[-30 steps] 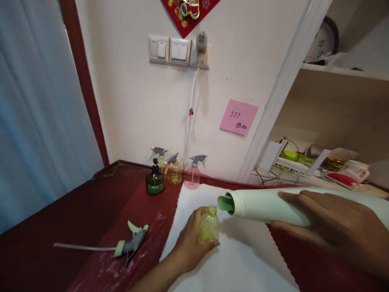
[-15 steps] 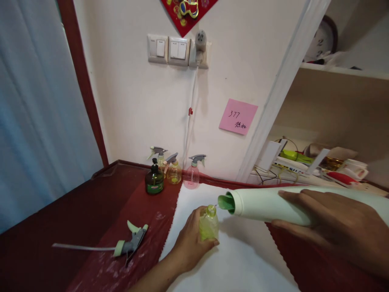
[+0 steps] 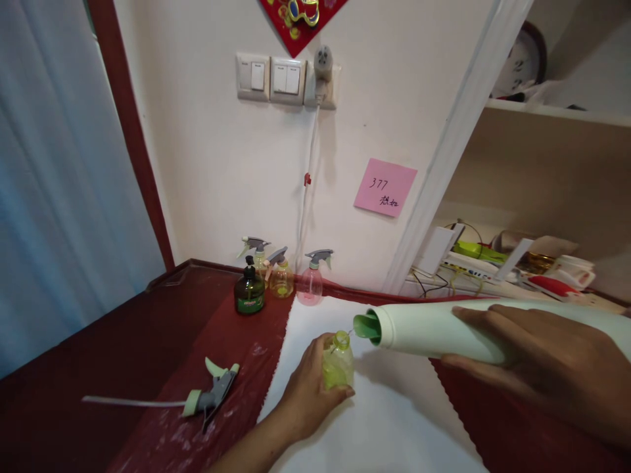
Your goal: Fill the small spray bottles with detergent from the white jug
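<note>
My left hand [image 3: 311,387] is wrapped round a small yellow-green spray bottle [image 3: 339,369] with its top off, some liquid inside. My right hand [image 3: 542,358] grips a long pale green thermos flask [image 3: 424,328], tipped nearly level. From the flask's green spout [image 3: 365,326] a thin stream of clear liquid runs into the bottle's open mouth; spout and bottle are slightly apart. A grey and light green trigger spray head [image 3: 211,397] with a thin tube lies on the red cover at the left.
Along the wall stand a dark green pump bottle [image 3: 249,292], a pink spray bottle [image 3: 310,286] and a yellow spray bottle [image 3: 282,279], with another partly hidden. A white cloth [image 3: 384,420] covers the table's middle. A white router [image 3: 473,268] sits on the right shelf.
Both hands hold almost the same positions and the liquid keeps running into the bottle. The whole view has shifted very slightly.
</note>
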